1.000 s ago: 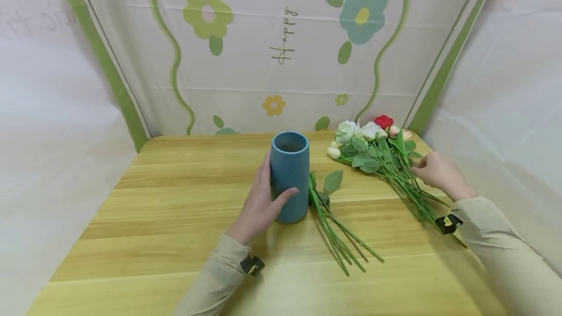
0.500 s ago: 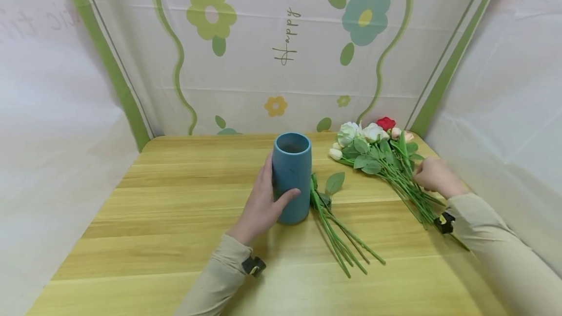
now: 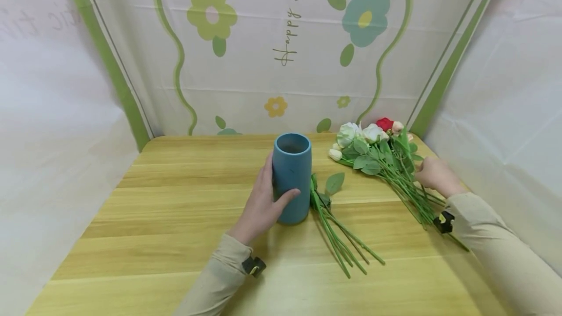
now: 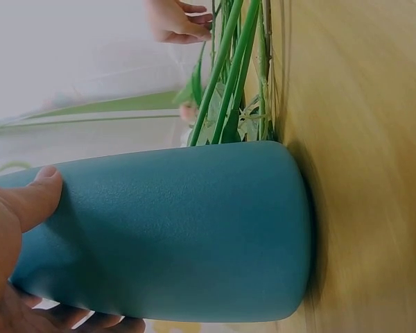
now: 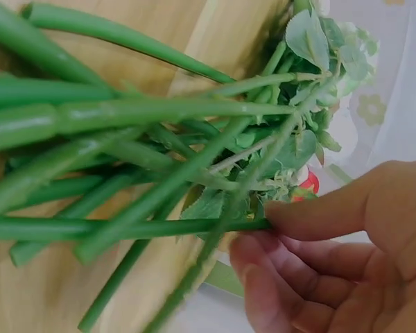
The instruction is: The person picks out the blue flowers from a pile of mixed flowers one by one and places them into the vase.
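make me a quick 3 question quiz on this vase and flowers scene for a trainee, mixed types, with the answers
1. Which hand holds the blue vase?
2. True or false: the vase lies on its side.
3. Fill the gap: the right hand pinches a green ____ between thumb and finger.

Key:
1. The left hand.
2. False: it stands upright on the wooden table; only the left wrist view is turned sideways.
3. Stem.

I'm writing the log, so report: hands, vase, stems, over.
Left hand grips upright vase. Right hand pinches one stem. Other stems cross it.
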The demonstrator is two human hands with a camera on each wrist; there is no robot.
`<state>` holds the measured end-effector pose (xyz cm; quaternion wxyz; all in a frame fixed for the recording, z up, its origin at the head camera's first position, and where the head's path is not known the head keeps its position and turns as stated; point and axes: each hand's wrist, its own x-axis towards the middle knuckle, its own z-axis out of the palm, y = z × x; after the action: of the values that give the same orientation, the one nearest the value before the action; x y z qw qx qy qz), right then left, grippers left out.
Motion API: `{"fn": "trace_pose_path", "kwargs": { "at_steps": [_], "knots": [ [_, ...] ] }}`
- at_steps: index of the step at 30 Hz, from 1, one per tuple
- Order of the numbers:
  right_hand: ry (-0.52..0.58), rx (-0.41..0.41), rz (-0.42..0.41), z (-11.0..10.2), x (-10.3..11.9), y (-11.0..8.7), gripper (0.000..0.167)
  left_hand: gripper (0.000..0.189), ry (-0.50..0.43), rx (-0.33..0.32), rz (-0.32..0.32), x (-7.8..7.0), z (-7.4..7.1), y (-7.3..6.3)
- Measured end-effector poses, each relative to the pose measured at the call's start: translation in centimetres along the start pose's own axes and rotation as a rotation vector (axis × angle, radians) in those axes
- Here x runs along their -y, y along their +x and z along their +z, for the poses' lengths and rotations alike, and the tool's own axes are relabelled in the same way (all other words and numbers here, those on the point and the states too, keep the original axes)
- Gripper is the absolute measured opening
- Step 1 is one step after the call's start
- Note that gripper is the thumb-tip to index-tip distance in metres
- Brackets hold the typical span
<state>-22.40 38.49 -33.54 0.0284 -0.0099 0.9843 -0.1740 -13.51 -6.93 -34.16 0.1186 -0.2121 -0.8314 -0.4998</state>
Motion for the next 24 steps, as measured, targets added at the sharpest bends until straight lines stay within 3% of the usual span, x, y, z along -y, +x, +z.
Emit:
{"fn": "trace_pose_path", "kwargs": {
  "at_steps": [15, 20, 24],
  "knots": [
    [0.068, -0.327, 0.012, -1.5, 0.8, -0.4, 0.039, 0.098, 0.007, -0.005, -0.004, -0.3, -0.1, -0.1],
    [0.078, -0.378, 0.007, -1.8, 2.1, -0.6, 0.039, 0.098, 0.012, -0.014, 0.0, -0.3, -0.2, -0.1],
    [0.096, -0.406, -0.028, -1.5, 2.8, -1.0, 0.028, 0.099, 0.016, -0.007, 0.003, -0.3, 0.0, -0.1]
  ]
}}
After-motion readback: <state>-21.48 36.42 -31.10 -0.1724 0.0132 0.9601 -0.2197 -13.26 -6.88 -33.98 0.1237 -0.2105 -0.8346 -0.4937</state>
